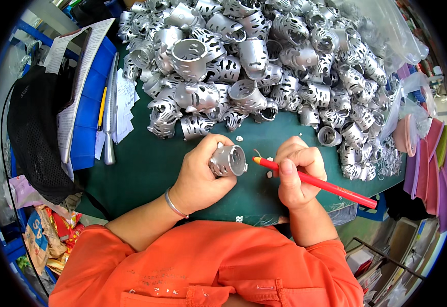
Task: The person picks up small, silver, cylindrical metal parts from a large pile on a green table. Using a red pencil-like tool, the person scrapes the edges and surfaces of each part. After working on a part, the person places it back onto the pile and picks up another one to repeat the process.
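Green bench (131, 169), far side buried under a heap of silver metal sleeves (254, 56), which kinda hems in the reach that way. Blue bin (88, 117) sits off left, out of the way. Right hand (300, 176) pinches a red tool (346, 194) pencil-style, probably for control. Left hand (203, 179) wraps one loose sleeve (222, 159) above the bench's near part, open end facing the hooked tip, not touching, likely for easy access. White crumbs (239, 138) lie nearby, too tiny to block much.

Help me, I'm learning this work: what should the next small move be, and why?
Probably bring the red tool tip-first to the silver ring: the right hand points the hooked tip leftward, the left hand holds the ring's opening toward it, and a gap separates them.
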